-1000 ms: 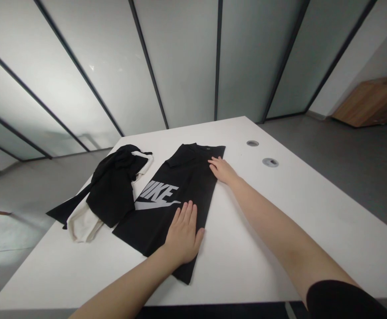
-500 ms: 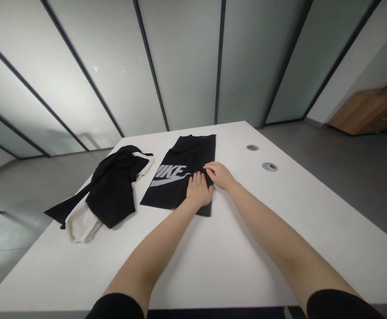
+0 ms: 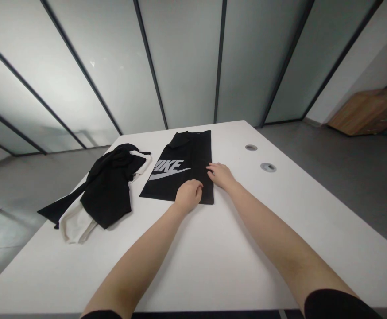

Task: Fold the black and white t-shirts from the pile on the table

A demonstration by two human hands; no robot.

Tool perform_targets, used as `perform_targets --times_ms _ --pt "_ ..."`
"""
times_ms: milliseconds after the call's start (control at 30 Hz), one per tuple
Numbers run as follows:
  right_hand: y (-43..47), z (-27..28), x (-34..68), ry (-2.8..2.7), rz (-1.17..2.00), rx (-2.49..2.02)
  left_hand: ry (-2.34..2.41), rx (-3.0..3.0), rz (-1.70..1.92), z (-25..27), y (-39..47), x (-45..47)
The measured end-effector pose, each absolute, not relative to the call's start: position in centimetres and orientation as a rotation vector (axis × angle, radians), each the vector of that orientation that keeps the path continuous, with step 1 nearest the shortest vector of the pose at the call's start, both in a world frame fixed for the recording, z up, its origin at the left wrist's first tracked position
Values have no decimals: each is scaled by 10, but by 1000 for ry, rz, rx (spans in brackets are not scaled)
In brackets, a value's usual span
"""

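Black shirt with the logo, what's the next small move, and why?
I'd probably pinch the near hem of the black shirt with your left hand: it's curled close by, while your right hand is at the shirt's right edge.

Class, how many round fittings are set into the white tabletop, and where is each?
2. The farther fitting is right of the black shirt; the nearer fitting is closer to the camera and further right. Any under the shirt or clothing pile would be hidden.

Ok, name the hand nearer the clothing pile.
Left: the left hand is right of the clothing pile, over the Nike T-shirt; the right hand, farther right, at the shirt's edge.
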State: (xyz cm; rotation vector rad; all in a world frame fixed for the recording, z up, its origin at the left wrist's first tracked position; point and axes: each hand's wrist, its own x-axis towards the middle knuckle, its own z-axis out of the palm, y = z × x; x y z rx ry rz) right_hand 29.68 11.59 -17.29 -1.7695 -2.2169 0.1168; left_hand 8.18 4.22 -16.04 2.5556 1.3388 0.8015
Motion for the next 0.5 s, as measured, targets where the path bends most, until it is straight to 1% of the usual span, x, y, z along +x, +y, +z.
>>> perform_targets --times_ms 100,233,300,367,500 --pt "115 -171 303 -2118 101 -1906 1149 2619 707 -158 31 58" --pt "112 -162 320 -1970 78 -2070 769 2621 724 -156 19 38" --pt "111 -154 325 -1894 67 -2140 680 2557 733 -154 17 34" --pt "111 -145 321 -1870 55 -2131 723 2464 778 -150 23 32" --pt "106 -137 284 -2004 65 -1903 1079 2239 961 -142 53 9"
